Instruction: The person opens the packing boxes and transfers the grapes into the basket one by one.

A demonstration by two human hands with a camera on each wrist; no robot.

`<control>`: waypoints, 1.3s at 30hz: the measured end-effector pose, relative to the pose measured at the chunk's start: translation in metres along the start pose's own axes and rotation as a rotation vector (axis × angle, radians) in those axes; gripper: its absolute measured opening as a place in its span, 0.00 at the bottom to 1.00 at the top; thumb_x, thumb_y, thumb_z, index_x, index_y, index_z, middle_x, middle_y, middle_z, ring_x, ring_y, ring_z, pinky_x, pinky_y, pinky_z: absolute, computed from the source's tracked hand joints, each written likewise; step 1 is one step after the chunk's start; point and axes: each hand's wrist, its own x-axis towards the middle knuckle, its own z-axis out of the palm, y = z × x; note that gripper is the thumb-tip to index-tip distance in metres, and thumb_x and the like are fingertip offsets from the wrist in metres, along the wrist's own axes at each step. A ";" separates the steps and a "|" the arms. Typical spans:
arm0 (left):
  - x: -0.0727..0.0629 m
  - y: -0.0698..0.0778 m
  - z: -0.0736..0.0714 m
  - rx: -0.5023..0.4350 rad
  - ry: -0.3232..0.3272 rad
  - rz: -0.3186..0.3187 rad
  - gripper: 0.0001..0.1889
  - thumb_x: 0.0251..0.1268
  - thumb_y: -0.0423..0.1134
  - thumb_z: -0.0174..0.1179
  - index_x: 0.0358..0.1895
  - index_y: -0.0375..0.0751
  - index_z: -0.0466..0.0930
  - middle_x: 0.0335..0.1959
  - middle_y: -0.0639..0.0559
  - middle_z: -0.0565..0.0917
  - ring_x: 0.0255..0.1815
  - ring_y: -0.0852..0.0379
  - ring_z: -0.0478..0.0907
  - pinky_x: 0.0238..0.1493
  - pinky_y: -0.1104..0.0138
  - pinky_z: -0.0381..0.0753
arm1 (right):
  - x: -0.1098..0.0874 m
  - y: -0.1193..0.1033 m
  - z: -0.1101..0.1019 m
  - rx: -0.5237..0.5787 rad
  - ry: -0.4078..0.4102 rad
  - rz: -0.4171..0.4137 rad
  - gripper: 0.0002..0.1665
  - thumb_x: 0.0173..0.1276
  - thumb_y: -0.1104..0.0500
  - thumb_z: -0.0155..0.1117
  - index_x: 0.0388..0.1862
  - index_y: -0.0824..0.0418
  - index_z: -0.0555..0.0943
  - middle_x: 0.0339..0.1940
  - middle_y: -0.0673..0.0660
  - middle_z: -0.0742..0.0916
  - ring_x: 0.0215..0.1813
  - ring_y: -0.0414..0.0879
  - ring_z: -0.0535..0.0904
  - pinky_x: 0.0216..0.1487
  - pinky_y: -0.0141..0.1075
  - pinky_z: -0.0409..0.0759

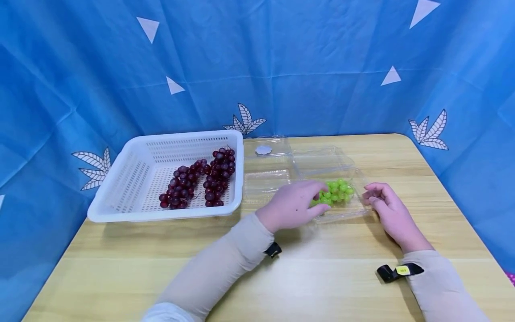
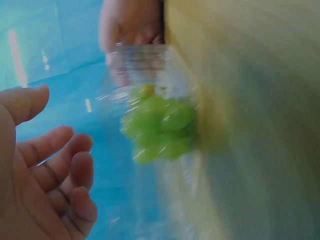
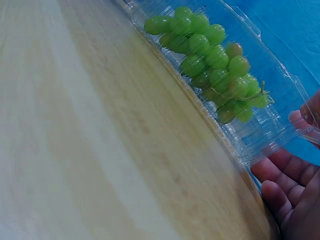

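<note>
A bunch of green grapes lies in a clear plastic clamshell box on the table, its lid folded back behind it. My left hand is above the left part of the box, partly covering the grapes in the head view. In the left wrist view its fingers are loosely bent, apart from the grapes, and hold nothing. On the box's right side my right hand pinches the rim, thumb at the edge and other fingers low against the corner.
A white perforated basket at the left holds bunches of dark red grapes. Between it and the green grapes another clear clamshell box lies with its lid up, a pale label on it. A blue curtain hangs behind the wooden table.
</note>
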 end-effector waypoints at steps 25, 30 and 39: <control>0.077 0.026 0.058 0.319 0.021 -0.256 0.31 0.67 0.56 0.63 0.72 0.60 0.68 0.63 0.59 0.71 0.64 0.57 0.62 0.65 0.62 0.64 | 0.002 -0.003 -0.001 -0.023 0.012 -0.016 0.19 0.81 0.63 0.42 0.65 0.65 0.69 0.54 0.64 0.80 0.51 0.41 0.77 0.48 0.22 0.72; 0.078 0.028 0.060 0.279 -0.011 -0.337 0.39 0.63 0.56 0.66 0.77 0.61 0.61 0.65 0.58 0.71 0.65 0.54 0.63 0.66 0.57 0.63 | 0.001 -0.002 -0.001 -0.021 0.016 -0.018 0.19 0.80 0.64 0.43 0.65 0.66 0.70 0.54 0.64 0.80 0.52 0.41 0.76 0.51 0.20 0.69; 0.084 0.026 0.062 0.234 -0.128 -0.382 0.43 0.59 0.49 0.71 0.78 0.62 0.59 0.67 0.55 0.70 0.59 0.51 0.73 0.55 0.59 0.77 | -0.001 -0.002 -0.001 -0.013 0.014 -0.014 0.19 0.80 0.64 0.44 0.65 0.65 0.70 0.54 0.64 0.80 0.52 0.42 0.76 0.51 0.20 0.69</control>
